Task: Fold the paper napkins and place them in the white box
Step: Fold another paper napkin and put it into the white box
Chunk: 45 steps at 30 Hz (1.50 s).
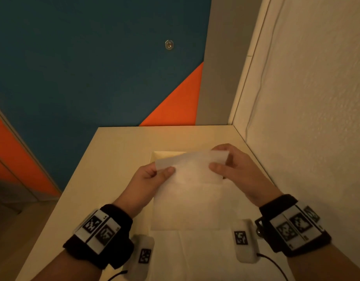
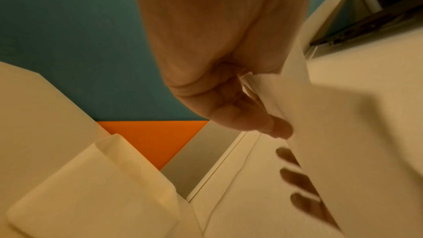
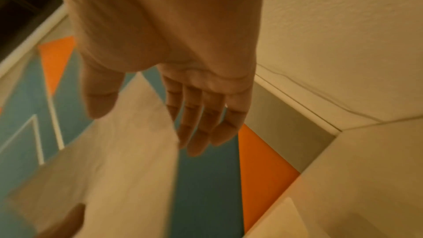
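I hold a white paper napkin [image 1: 187, 201] in the air over the table, its top part folded forward. My left hand [image 1: 164, 171] pinches the upper left corner, thumb in front. My right hand [image 1: 217, 159] pinches the upper right corner with the thumb [image 3: 100, 100] in front and straight fingers [image 3: 201, 133] behind the napkin [image 3: 114, 160]. The white box [image 1: 160, 155] stands just behind the napkin and is mostly hidden. In the left wrist view the box [image 2: 137, 169] lies below my left hand [image 2: 258, 118], and the napkin [image 2: 343, 133] hangs to the right.
More flat white napkins [image 1: 197, 254] lie on the table [image 1: 114, 159] near its front edge, under my wrists. A white textured wall [image 1: 307, 118] closes the table's right side. Beyond the left and far edges is blue and orange floor [image 1: 93, 67].
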Motion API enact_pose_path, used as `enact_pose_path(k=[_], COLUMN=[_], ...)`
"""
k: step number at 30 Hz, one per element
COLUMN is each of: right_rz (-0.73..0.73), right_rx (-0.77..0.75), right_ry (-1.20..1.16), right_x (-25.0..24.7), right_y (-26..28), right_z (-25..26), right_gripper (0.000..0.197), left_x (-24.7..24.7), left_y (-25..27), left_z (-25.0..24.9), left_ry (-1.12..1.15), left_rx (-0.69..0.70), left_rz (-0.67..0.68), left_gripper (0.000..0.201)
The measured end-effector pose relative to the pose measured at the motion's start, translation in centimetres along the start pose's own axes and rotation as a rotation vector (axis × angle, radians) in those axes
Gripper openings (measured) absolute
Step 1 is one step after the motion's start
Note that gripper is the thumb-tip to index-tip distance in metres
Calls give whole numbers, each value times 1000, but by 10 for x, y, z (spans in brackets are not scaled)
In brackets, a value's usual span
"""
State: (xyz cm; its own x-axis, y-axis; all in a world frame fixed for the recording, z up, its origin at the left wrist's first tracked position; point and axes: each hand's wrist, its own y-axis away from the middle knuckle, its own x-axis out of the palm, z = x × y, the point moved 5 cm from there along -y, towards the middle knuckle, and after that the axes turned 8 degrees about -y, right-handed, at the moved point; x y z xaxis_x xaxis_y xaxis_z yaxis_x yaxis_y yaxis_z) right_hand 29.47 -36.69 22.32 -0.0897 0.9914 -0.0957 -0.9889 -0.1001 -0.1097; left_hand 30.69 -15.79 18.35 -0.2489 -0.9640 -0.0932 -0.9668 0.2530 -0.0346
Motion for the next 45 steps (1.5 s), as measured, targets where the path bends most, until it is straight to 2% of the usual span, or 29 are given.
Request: enact_pose_path(k=[2,3,7,11,16,18,20,22,25,28,31,33,35,37,41,43,45], right_rz=[35,57,25,-58,-108,-89,-70,-61,-57,-51,-76,-74,-48,-34,-46,-34,20], right_rx=[91,118,127,86,6,-14,-18,-18,-36,-48,-25,15,49,52,-16,-27,-21], right_ry=[-55,-77,-191,-284,-377,-359,-339,-330,-345,-374,-386,-466,-556,-509,-241,-140,-55], right_x=[0,1,6,5,-3,-6,-7,-8,-9,-8,-10,-11,-9,-7,-6,-6,-4], right_y=[5,8,15,18,18,18,17,16,13,12,14,16,19,21,20,18,15], right_z=[-12,-17,-28,-31,-20,-16,-13,-14,-13,-8,-5,-3,-1,2,2,3,6], right_gripper=[58,58,33,29,25,37,48,51,53,53,54,47,32,26,63,67,67], left_x=[-1,-2,1,3,2,2,1,-1,-2,-2,0,-1,-2,-2,-4,-3,-3], left_y=[-1,-2,-5,-4,0,2,3,4,5,5,3,2,2,2,2,3,7], left_z=[-8,-12,-23,-24,-15,-16,-18,-20,-24,-29,-30,-31,-32,-34,-35,-34,-31], left_ry=[35,43,26,6,20,-2,-13,2,91,100,56,58,75,86,54,31,-7], left_rx=[9,16,41,29,-53,-48,-46,-65,-70,-33,6,26,42,69,96,91,50], left_rz=[-12,-13,-6,15,113,131,131,129,139,99,40,11,-12,-21,-5,88,211], left_gripper=[22,21,24,32,25,17,26,33,32,23,27,31,32,34,36,25,29])
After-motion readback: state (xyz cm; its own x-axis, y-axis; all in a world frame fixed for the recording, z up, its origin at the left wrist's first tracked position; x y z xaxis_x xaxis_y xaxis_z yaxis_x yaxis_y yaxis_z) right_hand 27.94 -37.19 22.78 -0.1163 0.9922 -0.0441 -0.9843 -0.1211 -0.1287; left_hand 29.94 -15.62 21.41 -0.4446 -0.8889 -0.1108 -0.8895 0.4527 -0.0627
